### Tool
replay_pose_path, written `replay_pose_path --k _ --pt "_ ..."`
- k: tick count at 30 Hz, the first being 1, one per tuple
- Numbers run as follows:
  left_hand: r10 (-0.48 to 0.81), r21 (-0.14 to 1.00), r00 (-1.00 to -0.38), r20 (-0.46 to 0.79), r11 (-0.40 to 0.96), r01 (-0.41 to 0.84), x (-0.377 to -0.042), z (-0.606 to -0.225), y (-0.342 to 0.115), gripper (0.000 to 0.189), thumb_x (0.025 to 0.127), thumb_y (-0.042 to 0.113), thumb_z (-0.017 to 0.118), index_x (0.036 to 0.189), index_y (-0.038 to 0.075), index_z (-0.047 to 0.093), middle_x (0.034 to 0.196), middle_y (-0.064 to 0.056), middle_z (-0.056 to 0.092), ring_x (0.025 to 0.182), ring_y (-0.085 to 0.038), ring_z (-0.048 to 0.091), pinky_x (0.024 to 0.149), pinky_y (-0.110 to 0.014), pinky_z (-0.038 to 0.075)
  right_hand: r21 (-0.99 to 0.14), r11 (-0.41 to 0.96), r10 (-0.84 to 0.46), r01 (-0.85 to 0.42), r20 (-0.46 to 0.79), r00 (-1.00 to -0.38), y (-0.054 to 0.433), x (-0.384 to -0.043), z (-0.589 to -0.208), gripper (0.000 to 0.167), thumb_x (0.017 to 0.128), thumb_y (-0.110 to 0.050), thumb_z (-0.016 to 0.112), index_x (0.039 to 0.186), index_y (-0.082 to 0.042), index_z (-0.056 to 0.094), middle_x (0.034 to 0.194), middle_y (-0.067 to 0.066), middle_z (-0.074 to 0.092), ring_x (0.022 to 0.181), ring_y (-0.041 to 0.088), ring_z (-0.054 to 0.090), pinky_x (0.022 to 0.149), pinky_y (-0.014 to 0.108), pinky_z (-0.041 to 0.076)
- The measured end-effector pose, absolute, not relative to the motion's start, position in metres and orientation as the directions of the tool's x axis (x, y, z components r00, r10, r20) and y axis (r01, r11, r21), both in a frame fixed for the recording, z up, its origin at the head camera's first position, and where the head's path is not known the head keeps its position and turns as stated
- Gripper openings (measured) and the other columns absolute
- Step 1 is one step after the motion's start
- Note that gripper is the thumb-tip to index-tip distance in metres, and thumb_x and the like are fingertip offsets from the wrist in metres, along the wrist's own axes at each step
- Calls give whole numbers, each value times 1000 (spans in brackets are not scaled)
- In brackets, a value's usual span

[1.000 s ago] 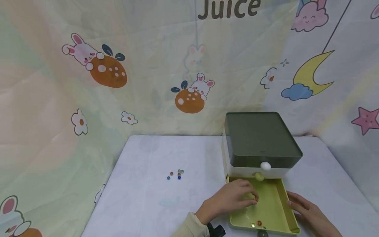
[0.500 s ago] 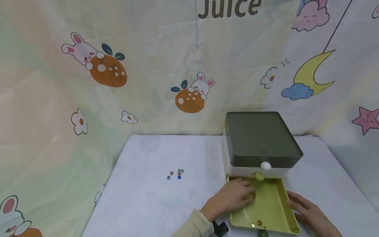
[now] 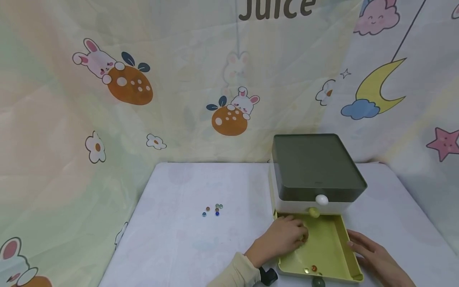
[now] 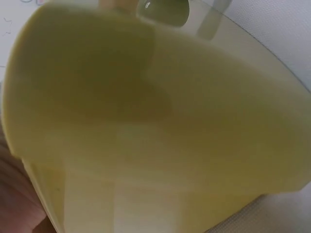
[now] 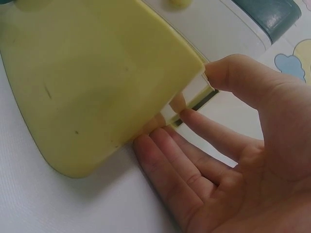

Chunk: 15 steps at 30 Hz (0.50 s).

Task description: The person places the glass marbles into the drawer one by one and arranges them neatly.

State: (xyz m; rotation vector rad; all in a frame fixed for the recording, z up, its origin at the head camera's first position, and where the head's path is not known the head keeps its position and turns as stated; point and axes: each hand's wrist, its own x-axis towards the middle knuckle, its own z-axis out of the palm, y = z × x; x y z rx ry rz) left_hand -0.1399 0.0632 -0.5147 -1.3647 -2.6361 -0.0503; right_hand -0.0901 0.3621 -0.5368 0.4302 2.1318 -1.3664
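Observation:
My left hand [image 3: 281, 239] reaches inside the pulled-out yellow-green drawer [image 3: 331, 261], its fingers curled and pinching an orange-brown glass marble that is mostly hidden at the fingertips. My right hand [image 5: 214, 160] rests against the drawer's right side, fingers fairly straight on the outer wall and thumb up at the rim. Near the drawer's front lie an orange marble [image 3: 314, 268] and a clear yellowish marble [image 3: 306, 270]. In the left wrist view the drawer wall [image 4: 160, 145] fills most of the picture, with only a bit of hand at the lower left.
The drawer belongs to a box with a dark green top [image 3: 315, 165] and a white knob [image 3: 321, 199]. Several loose marbles [image 3: 216, 209] lie on the white table [image 3: 172, 239] to the left. A printed cloth [image 3: 179, 79] hangs behind the table.
My left hand has drawn slightly back to the left inside the drawer, and its fingers have curled further over the orange-brown marble. My right hand stays at the drawer's side.

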Motion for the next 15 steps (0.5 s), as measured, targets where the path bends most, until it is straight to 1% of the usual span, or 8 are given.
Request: replay_pose_path --k 5,10,15 --pt "811 -68 -559 172 576 815 -140 -516 63 3 97 42 73 97 43 76 95 23 67 86 -1 56 69 -15 37 -730 418 -33 541 -607 -794 362 -90 -538 101 103 -66 49 164 5 12 170 32 10 152 56 25 110 55 49" --pt "809 -72 -570 144 583 809 -140 -519 65 3 95 43 74 93 45 75 93 23 65 84 -1 52 69 -15 34 -729 416 -28 544 -608 -793 362 -91 -538 102 102 -67 49 164 5 12 170 32 11 151 56 26 110 56 49" --pt "809 -75 -574 128 585 807 -139 -517 66 4 92 44 78 91 46 75 93 24 64 84 0 52 68 -16 33 -728 429 -29 535 -603 -797 362 -90 -538 101 103 -66 49 164 5 12 170 32 12 151 56 26 109 55 49"
